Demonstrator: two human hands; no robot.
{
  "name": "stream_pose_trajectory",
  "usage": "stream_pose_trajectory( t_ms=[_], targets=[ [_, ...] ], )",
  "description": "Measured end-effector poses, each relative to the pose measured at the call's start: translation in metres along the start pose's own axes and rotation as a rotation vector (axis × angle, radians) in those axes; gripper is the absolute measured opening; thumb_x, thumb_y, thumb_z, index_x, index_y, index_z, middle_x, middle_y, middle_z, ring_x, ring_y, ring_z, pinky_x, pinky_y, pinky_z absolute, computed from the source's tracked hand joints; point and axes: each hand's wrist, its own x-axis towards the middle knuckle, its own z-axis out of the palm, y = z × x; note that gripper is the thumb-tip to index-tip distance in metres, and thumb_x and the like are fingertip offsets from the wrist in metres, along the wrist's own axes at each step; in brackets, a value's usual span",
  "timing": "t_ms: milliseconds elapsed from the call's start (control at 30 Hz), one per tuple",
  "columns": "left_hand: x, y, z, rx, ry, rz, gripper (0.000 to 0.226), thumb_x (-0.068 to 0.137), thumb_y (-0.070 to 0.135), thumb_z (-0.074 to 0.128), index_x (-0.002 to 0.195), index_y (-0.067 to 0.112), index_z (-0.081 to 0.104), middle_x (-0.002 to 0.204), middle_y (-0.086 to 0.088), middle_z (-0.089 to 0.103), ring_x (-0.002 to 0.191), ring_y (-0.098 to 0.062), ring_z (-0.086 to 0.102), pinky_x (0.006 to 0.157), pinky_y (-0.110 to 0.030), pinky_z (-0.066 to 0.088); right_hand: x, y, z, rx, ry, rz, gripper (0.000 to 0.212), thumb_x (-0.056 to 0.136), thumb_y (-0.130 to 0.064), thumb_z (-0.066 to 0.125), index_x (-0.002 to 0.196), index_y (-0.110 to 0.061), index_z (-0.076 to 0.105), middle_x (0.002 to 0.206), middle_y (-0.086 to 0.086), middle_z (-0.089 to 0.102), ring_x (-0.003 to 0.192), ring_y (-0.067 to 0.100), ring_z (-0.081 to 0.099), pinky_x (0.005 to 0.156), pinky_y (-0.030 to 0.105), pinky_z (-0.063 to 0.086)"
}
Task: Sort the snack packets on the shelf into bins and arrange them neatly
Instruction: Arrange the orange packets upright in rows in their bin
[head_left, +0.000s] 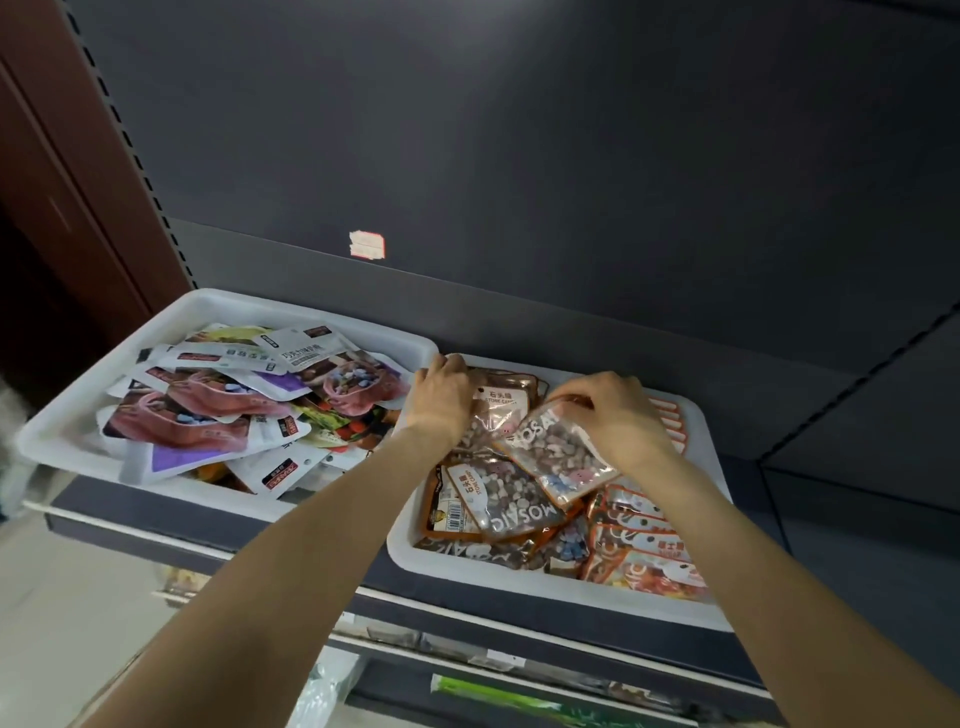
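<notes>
Over the right bin (719, 452), the right hand (618, 415) pinches the top edge of a clear MOSAIC packet (558, 452), tilted, resting on other packets; left hand (441, 397) sits at the bin's back-left corner, fingers curled onto a stone-candy packet (501, 410), grip itself hidden, can't tell if it holds; more MOSAIC packets lie below, w/ a row of orange packets (644, 540) along the bin's right side; left bin (311, 312), just beside, holds a loose heap of white, pink & purple packets (218, 410); both bins sit on a dark shelf (156, 519); small sticker (367, 245) on the back panel behind.
</notes>
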Motion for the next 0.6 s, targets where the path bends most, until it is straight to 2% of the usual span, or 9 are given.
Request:
stream_pose_trajectory(
  t_ms=[100, 200, 300, 400, 500, 600],
  targets=[
    [0.003, -0.006, 0.001, -0.346, 0.022, 0.014, 0.029, 0.091, 0.018, 0.060, 0.120, 0.021, 0.057, 0.123, -0.004, 0.055, 0.118, -0.023, 0.049, 0.103, -0.033, 0.039, 0.010, -0.016, 0.010, -0.133, -0.083, -0.039, 0.022, 0.098, -0.025, 0.048, 0.111, -0.029, 0.066, 0.108, -0.003, 0.065, 0.094, 0.018, 0.058, 0.078, 0.032, 0.046],
    [-0.003, -0.018, -0.010, -0.655, -0.019, -0.020, 0.020, 0.095, 0.012, 0.054, 0.113, 0.014, 0.063, 0.117, -0.005, 0.063, 0.110, -0.023, 0.059, 0.097, -0.031, 0.045, 0.016, -0.025, 0.031, -0.150, -0.125, -0.084, 0.028, 0.096, -0.029, 0.052, 0.124, -0.029, 0.057, 0.116, -0.001, 0.062, 0.102, 0.018, 0.057, 0.087, 0.035, 0.047],
    [-0.015, -0.024, -0.019, -0.627, -0.140, -0.007, 0.032, 0.100, 0.031, 0.045, 0.124, 0.015, 0.060, 0.128, -0.005, 0.058, 0.117, -0.022, 0.054, 0.098, -0.028, 0.040, 0.016, -0.015, 0.042, -0.153, -0.063, 0.038, 0.036, 0.091, -0.039, 0.058, 0.124, -0.027, 0.052, 0.122, -0.003, 0.057, 0.112, 0.019, 0.054, 0.092, 0.037, 0.047],
    [-0.019, -0.024, -0.019, -0.597, -0.159, 0.031, 0.036, 0.098, 0.039, 0.045, 0.125, 0.020, 0.059, 0.133, -0.003, 0.055, 0.122, -0.020, 0.051, 0.101, -0.027, 0.038, 0.012, 0.003, 0.043, -0.207, 0.028, 0.099, 0.025, 0.095, -0.041, 0.049, 0.113, -0.025, 0.058, 0.113, -0.002, 0.059, 0.105, 0.018, 0.056, 0.081, 0.030, 0.045],
    [-0.020, -0.021, -0.019, -0.582, -0.158, 0.059, 0.038, 0.095, 0.041, 0.051, 0.128, 0.022, 0.057, 0.133, -0.002, 0.055, 0.122, -0.019, 0.050, 0.099, -0.027, 0.038, 0.011, 0.002, 0.048, -0.185, 0.045, -0.013, 0.024, 0.098, -0.035, 0.044, 0.110, -0.022, 0.061, 0.109, -0.003, 0.059, 0.096, 0.014, 0.056, 0.070, 0.024, 0.039],
    [-0.020, -0.024, -0.014, -0.516, -0.173, 0.147, 0.044, 0.090, 0.043, 0.058, 0.127, 0.020, 0.058, 0.130, -0.002, 0.057, 0.120, -0.020, 0.052, 0.102, -0.035, 0.042, 0.016, -0.011, 0.059, -0.118, 0.053, -0.139, 0.028, 0.097, -0.038, 0.046, 0.108, -0.021, 0.065, 0.107, -0.005, 0.059, 0.097, 0.014, 0.056, 0.072, 0.026, 0.043]
  ],
)
